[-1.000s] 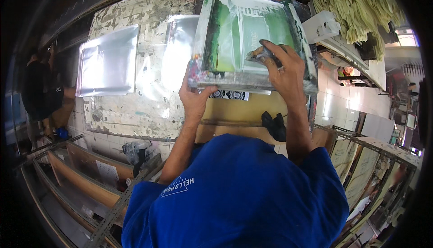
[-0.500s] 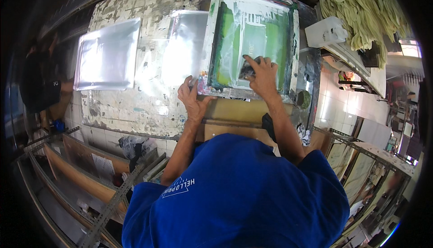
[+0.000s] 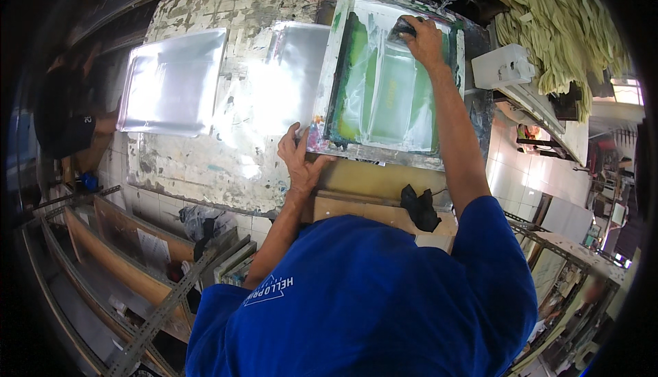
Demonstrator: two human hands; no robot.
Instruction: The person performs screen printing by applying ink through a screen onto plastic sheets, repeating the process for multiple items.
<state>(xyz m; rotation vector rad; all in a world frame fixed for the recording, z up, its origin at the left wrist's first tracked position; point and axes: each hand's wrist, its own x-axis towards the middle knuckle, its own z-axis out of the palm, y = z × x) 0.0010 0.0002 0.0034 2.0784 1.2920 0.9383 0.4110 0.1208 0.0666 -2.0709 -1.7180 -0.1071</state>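
Note:
A silk-screen frame point(image 3: 455, 103) with a green and whitish mesh point(image 3: 394, 96) lies on the stained worktable. My right hand point(image 3: 426, 40) reaches to the far end of the mesh, its fingers closed on a dark crumpled rag point(image 3: 402, 29) pressed against the surface. Whitish streaks run lengthwise over the mesh. At the near left corner of the frame, my left hand point(image 3: 299, 161) grips the edge, its thumb along the near side and its fingers on the left side.
Clear plastic sheets point(image 3: 175, 82) lie on the worktable point(image 3: 199, 168) to the left. A white plastic container point(image 3: 504, 67) and hanging pale yellow strips point(image 3: 548, 27) are at right. A black cloth point(image 3: 420, 208) lies near my body. Shelving point(image 3: 123, 253) stands at lower left.
My right hand has slid the rag from the near part of the mesh to its far end. My left hand stays at the frame's corner. The black cloth now shows fully.

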